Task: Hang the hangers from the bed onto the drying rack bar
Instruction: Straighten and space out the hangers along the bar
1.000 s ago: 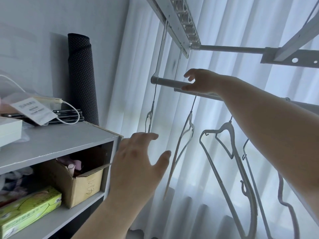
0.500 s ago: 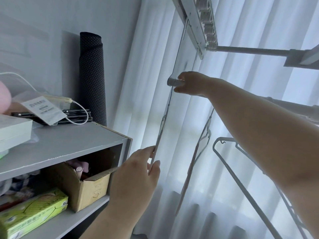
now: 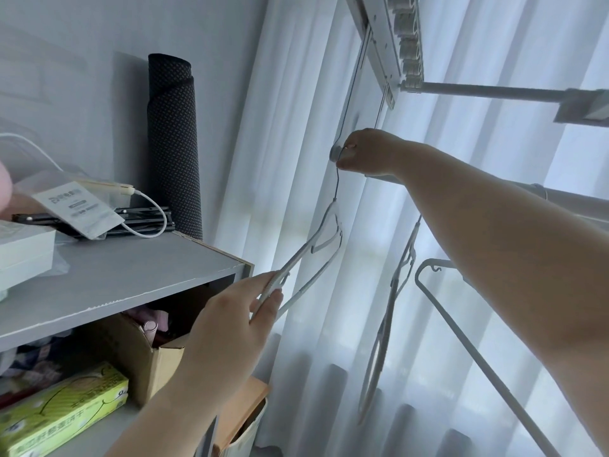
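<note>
A white hanger (image 3: 324, 232) dangles from the left end of the drying rack bar (image 3: 573, 196), slanting down to the left. My left hand (image 3: 227, 324) pinches its lower arm between thumb and fingers. My right hand (image 3: 369, 150) is curled round the bar right beside its end cap (image 3: 334, 153), with the hanger's wire hook coming out from under the thumb. Two more white hangers (image 3: 395, 291) (image 3: 461, 341) hang further right on the bar, partly hidden by my right forearm. No bed is in view.
A grey shelf unit (image 3: 131, 278) stands close on the left, bearing a rolled dark mat (image 3: 174, 143) and a cable. A cardboard box (image 3: 148, 357) and a green box (image 3: 62, 413) sit on the lower shelf. White curtains (image 3: 296, 127) hang behind, and the rack's overhead frame (image 3: 385, 37) runs above.
My left hand rose and took hold of the hanger's lower arm, swinging it left. My right hand slid along the bar to its left end and closed there.
</note>
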The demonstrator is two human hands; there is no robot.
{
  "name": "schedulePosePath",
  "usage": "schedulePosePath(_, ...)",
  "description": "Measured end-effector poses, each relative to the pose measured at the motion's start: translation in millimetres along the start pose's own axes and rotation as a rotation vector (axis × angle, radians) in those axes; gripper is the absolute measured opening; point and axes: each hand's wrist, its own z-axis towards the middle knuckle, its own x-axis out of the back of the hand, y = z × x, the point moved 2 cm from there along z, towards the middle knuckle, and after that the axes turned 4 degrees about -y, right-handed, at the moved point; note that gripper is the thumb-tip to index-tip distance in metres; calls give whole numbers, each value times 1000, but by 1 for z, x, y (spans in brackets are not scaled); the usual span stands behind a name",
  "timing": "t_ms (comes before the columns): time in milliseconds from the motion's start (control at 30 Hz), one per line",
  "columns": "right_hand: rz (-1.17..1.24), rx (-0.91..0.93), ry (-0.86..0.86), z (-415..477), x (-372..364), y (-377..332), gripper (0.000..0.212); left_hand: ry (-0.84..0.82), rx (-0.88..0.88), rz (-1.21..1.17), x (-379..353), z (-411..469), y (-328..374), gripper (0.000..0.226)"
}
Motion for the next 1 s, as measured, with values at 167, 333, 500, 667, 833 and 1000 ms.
schedulePosePath(167,24,-21,6,0,0,2,40,-20,19,-70,6,4,-6,26)
schedulePosePath(333,22,-26,7,-2,-1,1,41,11,5,-43,6,5,-9,47)
schedulePosePath(500,31,-29,10,-6,1,-2,43,-13,-1,-40,5,4,-8,48)
schedulePosePath(667,43,-32,-1,-8,2,-2,46,2,-9,-30,11,4,-6,48)
schedulePosePath(833,45,-6,10,-10,2,1,51,-11,-10,-19,16,3,-4,46)
schedulePosePath(1000,61,5,40,-20,5,11,58,-2,-11,-14,22,-2,0,66)
